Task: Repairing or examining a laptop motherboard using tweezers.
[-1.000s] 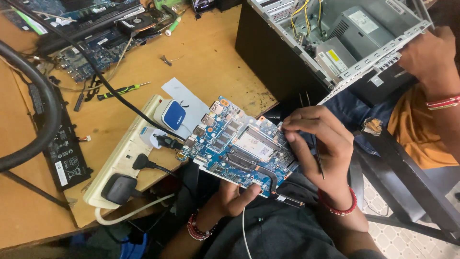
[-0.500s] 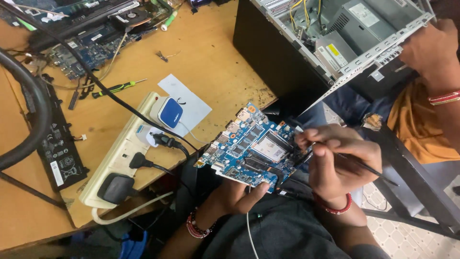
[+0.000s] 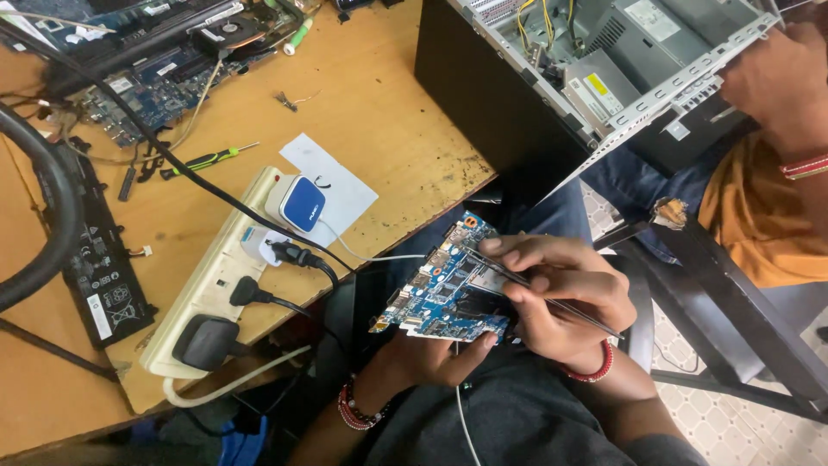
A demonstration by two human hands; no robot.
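Tilted further toward the lap since half a second ago: blue circuit board [image 3: 440, 298], gripped from below by left hand [image 3: 431, 354], thumb over its near edge. Right hand [image 3: 561, 302] closed around thin metal tweezers [image 3: 539, 289], tips resting on the board. Left of both hands, white power strip [image 3: 216, 285] on wooden table [image 3: 379, 112].
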